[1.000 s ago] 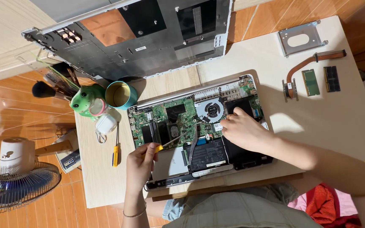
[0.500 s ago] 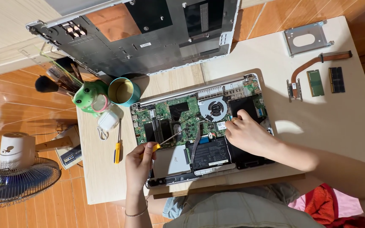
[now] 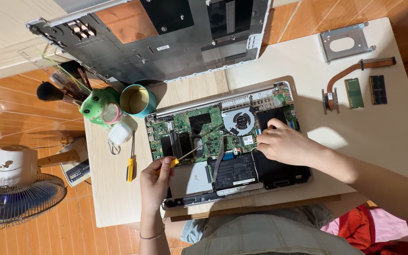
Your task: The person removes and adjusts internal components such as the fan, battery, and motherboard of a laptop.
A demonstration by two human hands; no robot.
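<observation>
At centre frame, the left hand (image 3: pixel 156 175), clamped on a yellow-handled screwdriver (image 3: pixel 185 155), has swung its tip up onto the opened laptop's motherboard (image 3: pixel 185 127); the right hand (image 3: pixel 286 143) stays pressed, fingers curled, beside the cooling fan (image 3: pixel 238 120), holding nothing visible.

**Labels on the opened laptop and a box by the table**

A white rectangular label (image 3: pixel 163 47) sits on the grey bottom cover (image 3: pixel 166 42). The black battery (image 3: pixel 234 172) carries a pale printed label. Left of the table, a small white-and-blue box (image 3: pixel 75 171) lies flat.
</observation>
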